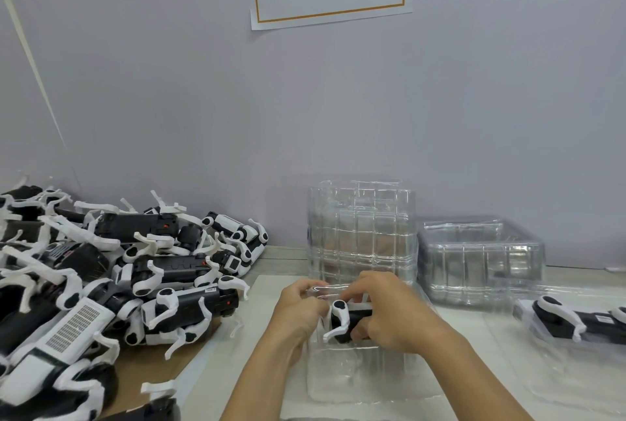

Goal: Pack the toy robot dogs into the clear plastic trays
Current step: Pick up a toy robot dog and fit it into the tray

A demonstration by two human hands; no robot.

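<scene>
I see one toy dog [349, 320] held over the open clear tray [359, 373] lying on the surface [474, 325] right in front of me. My right hand [389, 314] has its grip wrapped round the dog's black body, thumb underneath and fingers over the top. My left hand [301, 305] pinches what looks like the thin rim of the tray, or a flap of it, just beside the dog's white front leg; the plastic is blurred there, so I cannot tell which.

I judge the dog to be light, hard plastic: stiff in the body, but the thin white legs stick out and would likely catch or snap if forced. The body is the place to hold, not the legs. The tray looks flimsy and slick, likely to flex and slide unless one hand steadies it by the edge.

More loose dogs lie heaped in the pile [111, 271] to my left. Behind my hands stands a tall stack of trays [360, 227], with a lower stack [481, 261] beside it, and a packed dog [572, 319] rests in its tray at far right.
</scene>
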